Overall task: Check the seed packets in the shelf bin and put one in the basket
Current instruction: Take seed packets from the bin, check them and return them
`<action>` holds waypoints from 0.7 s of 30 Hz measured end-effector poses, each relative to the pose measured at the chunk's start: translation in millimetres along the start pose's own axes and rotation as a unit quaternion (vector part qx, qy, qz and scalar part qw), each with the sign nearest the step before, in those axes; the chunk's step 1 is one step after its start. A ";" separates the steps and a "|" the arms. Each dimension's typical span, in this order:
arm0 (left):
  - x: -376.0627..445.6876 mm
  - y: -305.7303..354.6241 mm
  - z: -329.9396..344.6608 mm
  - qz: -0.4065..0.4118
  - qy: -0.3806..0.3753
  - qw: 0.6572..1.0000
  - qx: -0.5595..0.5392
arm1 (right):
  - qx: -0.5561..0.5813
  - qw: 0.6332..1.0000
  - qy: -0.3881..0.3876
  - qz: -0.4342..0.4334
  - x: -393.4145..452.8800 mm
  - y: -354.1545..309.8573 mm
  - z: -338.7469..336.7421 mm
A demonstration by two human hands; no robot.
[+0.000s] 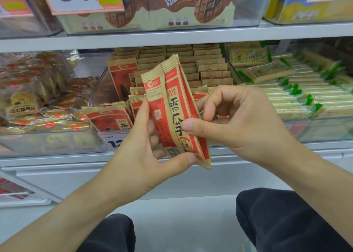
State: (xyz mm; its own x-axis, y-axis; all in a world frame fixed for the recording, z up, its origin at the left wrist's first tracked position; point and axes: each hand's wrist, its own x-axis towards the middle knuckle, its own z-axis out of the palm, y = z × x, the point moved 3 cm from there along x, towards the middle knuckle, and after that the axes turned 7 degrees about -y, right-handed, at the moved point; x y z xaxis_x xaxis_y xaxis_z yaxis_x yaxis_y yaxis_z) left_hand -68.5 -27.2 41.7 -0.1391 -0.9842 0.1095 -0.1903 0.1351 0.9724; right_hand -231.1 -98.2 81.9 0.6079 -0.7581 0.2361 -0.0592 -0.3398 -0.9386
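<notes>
Brown paper with red panels marks the seed packets (176, 110), a few held together upright in front of the shelf bin (99, 91), above the front edge of the shelf (57, 159). The left hand (145, 156) grips them at the bottom, thumb across the lower front and fingers (154, 140) curled behind. The right hand (238, 121) pinches the right edge, thumb on the printed face, other fingers bent behind or loosely curled above. More packets stand in rows in the bin behind, some leaning at its front corner.

This looks like the checking step: fanning the packets to read them. To do it well, the left hand should keep its hold low so the printing and the date stamp near the top stay uncovered, while the right thumb slides one packet sideways off the others rather than pulling upward, which could spill the rest. Paper this thin will crease if squeezed, so a light pinch on the sealed edge seems best.

Room is tight above: the upper shelf edge (172, 37) hangs over the bin, so spare packets should go back in low and from the front. Cracker packs (267, 72) sit just to the right, pastry packs (28, 102) to the left. Open space lies below, toward the floor (181, 213) between the knees. No basket is in view.
</notes>
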 end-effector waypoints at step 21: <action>-17.9 25.6 -13.7 -0.015 -0.155 0.942 0.297 | -0.234 0.947 -0.201 -0.090 -2.2 4.9 10.4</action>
State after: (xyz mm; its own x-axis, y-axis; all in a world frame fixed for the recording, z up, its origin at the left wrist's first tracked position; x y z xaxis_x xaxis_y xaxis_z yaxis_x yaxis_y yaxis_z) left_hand -57.6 -7.8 67.4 -0.3836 -0.9207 -0.0714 -0.6958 0.2373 0.6779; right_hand -224.5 -92.4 74.2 0.8879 -0.4241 0.1781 -0.2140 -0.7236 -0.6562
